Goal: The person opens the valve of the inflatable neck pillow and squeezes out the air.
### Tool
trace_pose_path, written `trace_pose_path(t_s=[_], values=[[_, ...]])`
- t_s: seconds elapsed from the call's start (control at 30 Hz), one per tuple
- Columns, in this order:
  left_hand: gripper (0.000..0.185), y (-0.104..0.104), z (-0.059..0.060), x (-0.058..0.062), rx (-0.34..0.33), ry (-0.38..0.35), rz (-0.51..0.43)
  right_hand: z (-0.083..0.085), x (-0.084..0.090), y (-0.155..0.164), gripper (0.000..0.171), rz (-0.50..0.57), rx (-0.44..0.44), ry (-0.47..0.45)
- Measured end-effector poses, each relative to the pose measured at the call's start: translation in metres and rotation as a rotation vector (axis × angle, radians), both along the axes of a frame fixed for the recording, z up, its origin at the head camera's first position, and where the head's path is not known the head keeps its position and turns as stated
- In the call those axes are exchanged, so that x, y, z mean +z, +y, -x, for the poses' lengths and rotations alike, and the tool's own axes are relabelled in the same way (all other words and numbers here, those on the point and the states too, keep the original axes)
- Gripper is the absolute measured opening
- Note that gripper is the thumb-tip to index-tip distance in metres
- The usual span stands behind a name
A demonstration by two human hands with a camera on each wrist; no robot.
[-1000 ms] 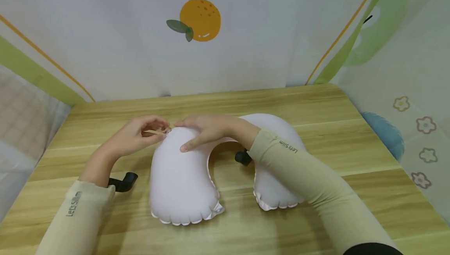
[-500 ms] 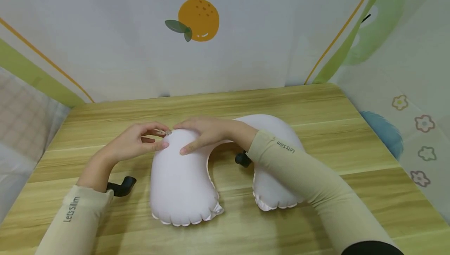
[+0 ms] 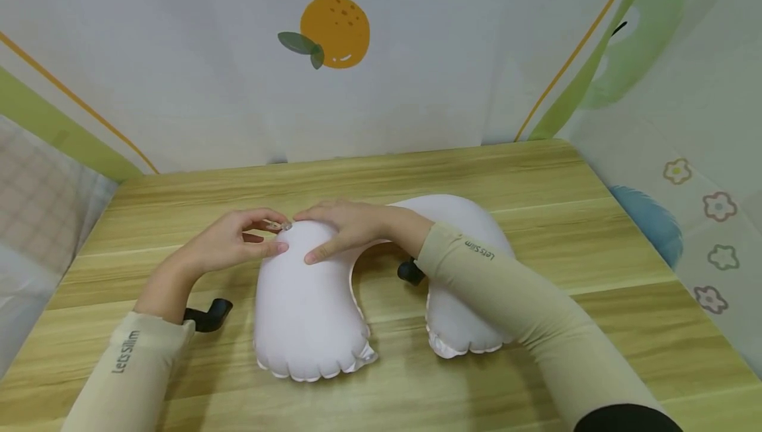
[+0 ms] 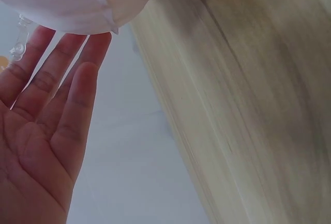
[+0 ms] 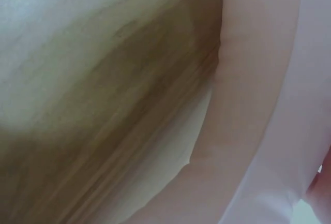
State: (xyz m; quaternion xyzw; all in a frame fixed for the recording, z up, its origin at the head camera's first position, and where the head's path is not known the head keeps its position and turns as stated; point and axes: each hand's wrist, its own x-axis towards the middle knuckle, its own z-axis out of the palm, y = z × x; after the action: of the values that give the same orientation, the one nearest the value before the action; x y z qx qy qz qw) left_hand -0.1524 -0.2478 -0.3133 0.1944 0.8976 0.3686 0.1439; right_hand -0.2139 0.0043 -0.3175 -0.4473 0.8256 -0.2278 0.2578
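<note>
A white inflated U-shaped neck pillow [image 3: 312,306] lies on the wooden table, its two ends toward me. At the far left of its left arm sits a small clear plastic valve [image 3: 286,225], with its cap part sticking out sideways; the valve also shows in the left wrist view. My left hand [image 3: 226,240] is beside the valve, thumb tip touching the pillow. In the left wrist view its fingers [image 4: 64,53] extend fairly straight up to the pillow's edge. My right hand [image 3: 351,223] rests spread over the top of the pillow's left arm, thumb on the near side.
The wooden table [image 3: 536,187] ends at a white curtain [image 3: 238,88] printed with an orange. A black curved piece [image 3: 210,316] juts out at my left wrist, and another black piece [image 3: 411,272] shows under my right wrist, inside the pillow's curve.
My left thumb has moved from the valve down onto the pillow's surface, and the left hand has lowered slightly. The right hand and the pillow have stayed nearly still.
</note>
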Motion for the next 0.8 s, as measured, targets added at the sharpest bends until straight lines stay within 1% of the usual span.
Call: trace_pose_path(t_s=[0.23, 0.53, 0.8], values=[[0.040, 0.000, 0.001, -0.003, -0.007, 0.010, 0.012, -0.001, -0.004, -0.001, 0.082, -0.005, 0.000, 0.016], [0.041, 0.001, 0.002, -0.007, -0.012, 0.000, 0.013, -0.001, -0.012, -0.001, 0.082, -0.019, -0.009, 0.017], [0.044, 0.002, 0.001, -0.007, -0.010, -0.005, 0.029, -0.001, -0.014, -0.001, 0.081, -0.021, -0.004, 0.034]])
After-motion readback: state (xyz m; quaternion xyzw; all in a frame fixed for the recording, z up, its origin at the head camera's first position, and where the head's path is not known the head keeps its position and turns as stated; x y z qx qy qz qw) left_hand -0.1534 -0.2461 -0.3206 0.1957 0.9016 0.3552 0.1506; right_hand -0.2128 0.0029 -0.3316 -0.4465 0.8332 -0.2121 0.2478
